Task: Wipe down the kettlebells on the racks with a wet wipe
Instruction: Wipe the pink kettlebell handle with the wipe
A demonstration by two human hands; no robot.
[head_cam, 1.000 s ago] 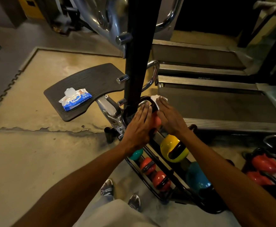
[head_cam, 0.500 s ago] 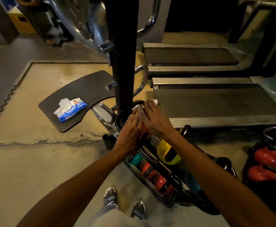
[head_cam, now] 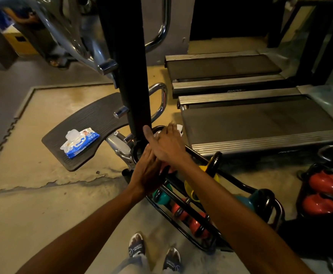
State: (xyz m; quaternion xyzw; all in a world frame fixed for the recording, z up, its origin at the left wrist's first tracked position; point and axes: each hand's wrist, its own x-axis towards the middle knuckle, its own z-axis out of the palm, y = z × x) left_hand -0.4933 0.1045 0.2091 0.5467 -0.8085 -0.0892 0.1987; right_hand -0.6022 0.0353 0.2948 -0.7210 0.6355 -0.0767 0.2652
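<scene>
Both hands work on the top kettlebell point(head_cam: 166, 169) at the far left end of the slanted rack point(head_cam: 238, 185), right beside the black upright post point(head_cam: 130, 76). The right hand point(head_cam: 167, 144) lies flat over the bell's black handle point(head_cam: 157, 129), fingers straight and pointing far-left, pressing a white wet wipe point(head_cam: 179, 127) against it; only a corner of the wipe peeks out past the fingertips. The left hand point(head_cam: 147, 173) rests flat against the near-left side of the same bell, fingers extended, steadying it; it pinches nothing that I can see. Only a sliver of the bell's orange-red body shows between the two hands.

The rack's long axis runs from this bell, far left, down to the near right. So the remaining bells all lie toward the near right of the wiping hand: the yellow kettlebell point(head_cam: 191, 189) is next in line, just under the right forearm, then the teal kettlebell point(head_cam: 246, 201) beyond it. Smaller bells sit on the lower rail. The right hand, carrying the wipe, is the nearer one to that row, so the wiping most likely proceeds by drawing back along the rail rather than reaching further out.

The wipe pack point(head_cam: 79, 142) lies on a dark foot platform point(head_cam: 106, 113) to the left, well apart from the rack, within the left hand's side
</scene>
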